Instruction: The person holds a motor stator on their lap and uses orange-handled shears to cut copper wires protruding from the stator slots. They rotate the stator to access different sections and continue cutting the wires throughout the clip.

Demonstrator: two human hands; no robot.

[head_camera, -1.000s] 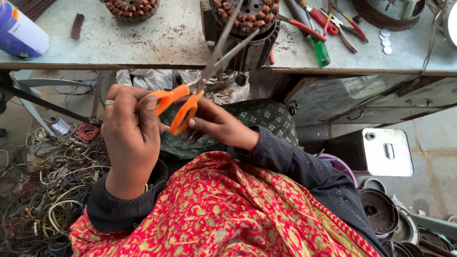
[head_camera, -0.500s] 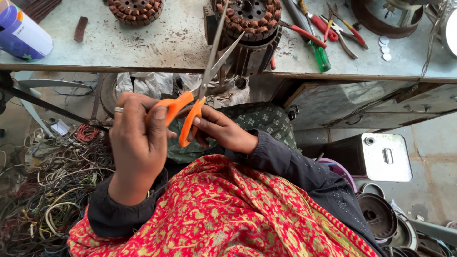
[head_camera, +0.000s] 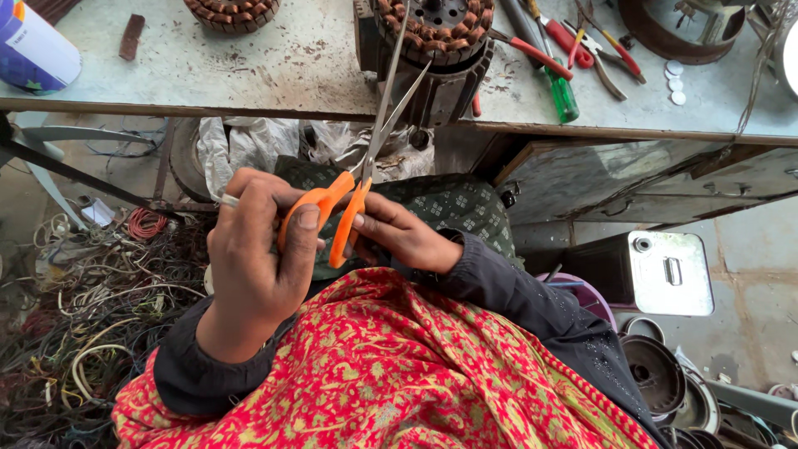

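Scissors [head_camera: 357,183], gripped by both hands [head_camera: 258,249] [head_camera: 399,237], point open-bladed over the bench edge [head_camera: 249,110] toward a stator [head_camera: 432,41].

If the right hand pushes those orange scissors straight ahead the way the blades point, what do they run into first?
Most likely the motor stator on the bench edge: the scissors in the right hand have blade tips already overlapping its copper windings, though depth is unclear from above.

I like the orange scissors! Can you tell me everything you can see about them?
The scissors have bright orange plastic-looking handles and two long, thin, grey metal blades. The blades are open in a narrow V, pointing up and away toward the copper-wound motor stator on the workbench. Both hands hold the handles: the left hand wraps one loop, the right hand grips the other. They are held in the air, above the person's lap.
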